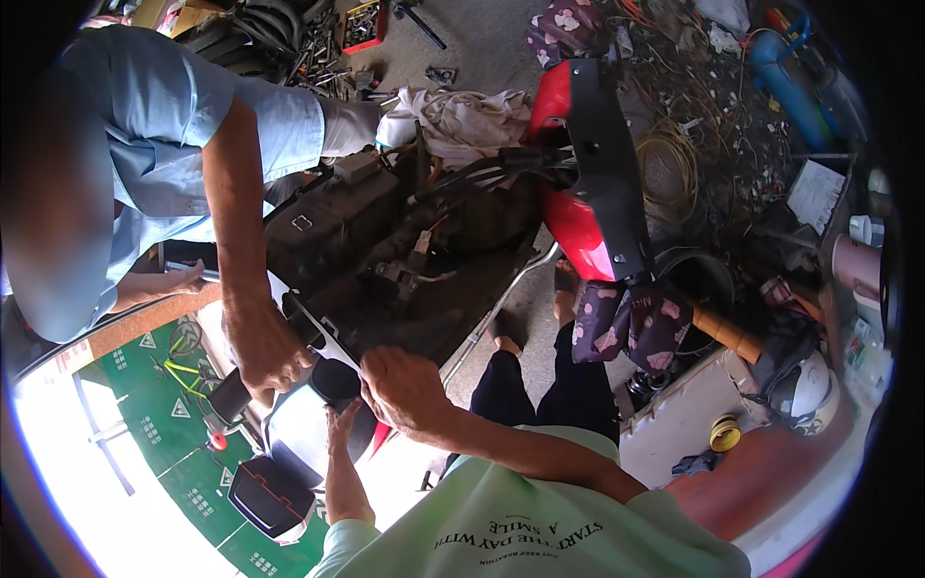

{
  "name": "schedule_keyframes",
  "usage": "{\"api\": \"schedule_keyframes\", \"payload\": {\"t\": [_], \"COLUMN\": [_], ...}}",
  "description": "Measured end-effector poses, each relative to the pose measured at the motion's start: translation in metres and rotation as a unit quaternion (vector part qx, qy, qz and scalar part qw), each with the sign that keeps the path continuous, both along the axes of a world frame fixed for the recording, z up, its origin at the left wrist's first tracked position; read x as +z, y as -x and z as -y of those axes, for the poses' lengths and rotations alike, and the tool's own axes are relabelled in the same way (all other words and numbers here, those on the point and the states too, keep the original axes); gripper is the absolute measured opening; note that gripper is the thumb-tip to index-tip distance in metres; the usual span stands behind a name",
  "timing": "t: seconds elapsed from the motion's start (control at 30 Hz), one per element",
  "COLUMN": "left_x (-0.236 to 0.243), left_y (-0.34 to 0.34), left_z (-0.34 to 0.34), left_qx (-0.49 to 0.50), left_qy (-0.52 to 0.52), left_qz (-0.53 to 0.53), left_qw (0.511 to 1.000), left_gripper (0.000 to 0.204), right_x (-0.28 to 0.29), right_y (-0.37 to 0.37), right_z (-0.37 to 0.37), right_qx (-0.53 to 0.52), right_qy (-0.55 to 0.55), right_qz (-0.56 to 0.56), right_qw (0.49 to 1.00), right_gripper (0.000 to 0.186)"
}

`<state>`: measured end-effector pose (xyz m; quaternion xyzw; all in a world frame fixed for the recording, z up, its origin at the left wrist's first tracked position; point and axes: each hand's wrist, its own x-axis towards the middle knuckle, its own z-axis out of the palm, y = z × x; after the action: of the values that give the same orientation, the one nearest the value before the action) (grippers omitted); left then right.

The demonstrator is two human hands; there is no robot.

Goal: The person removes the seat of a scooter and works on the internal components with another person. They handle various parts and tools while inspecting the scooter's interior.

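A motor scooter with its covers off stands before me, its dark frame [414, 260] bare. My right hand [405, 390] is closed on the edge of a white-and-black body panel [323, 332] at its rear. Just below, my left hand [342, 424] has its fingers bent against the panel's underside, beside a dark round part [335, 379]; what its fingertips grip is partly hidden. A co-worker in a light blue shirt reaches down from the left, and that person's hand [270, 352] touches the same panel, close to my hands. The co-worker's other hand [178, 281] is farther left.
The scooter's red front cover [583, 231] and flowered handlebar muffs [617, 328] stand to the right. A metal rail [501, 303] runs along the near side. Coiled cable [670, 169], a tyre [699, 279] and scraps litter the floor. Tools and a red tray [363, 26] lie beyond.
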<state>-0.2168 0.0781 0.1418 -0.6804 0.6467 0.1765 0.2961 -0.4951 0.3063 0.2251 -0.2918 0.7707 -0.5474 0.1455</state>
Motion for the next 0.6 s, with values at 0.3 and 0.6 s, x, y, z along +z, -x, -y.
{"api": "schedule_keyframes", "payload": {"t": [0.3, 0.6], "left_x": [-0.015, -0.041], "left_y": [-0.018, -0.036], "left_z": [0.017, 0.028], "left_qx": [-0.026, -0.053], "left_qy": [-0.034, -0.005], "left_qz": [0.05, 0.066], "left_qw": [0.998, 0.996], "left_gripper": [0.121, 0.125], "right_x": [0.0, -0.003], "right_y": [0.0, 0.0], "right_z": [0.0, 0.001], "right_qx": [-0.013, -0.023], "right_qy": [0.006, 0.009], "right_qz": [-0.008, -0.014], "right_qw": [1.0, 1.0], "right_gripper": [0.022, 0.024]}}
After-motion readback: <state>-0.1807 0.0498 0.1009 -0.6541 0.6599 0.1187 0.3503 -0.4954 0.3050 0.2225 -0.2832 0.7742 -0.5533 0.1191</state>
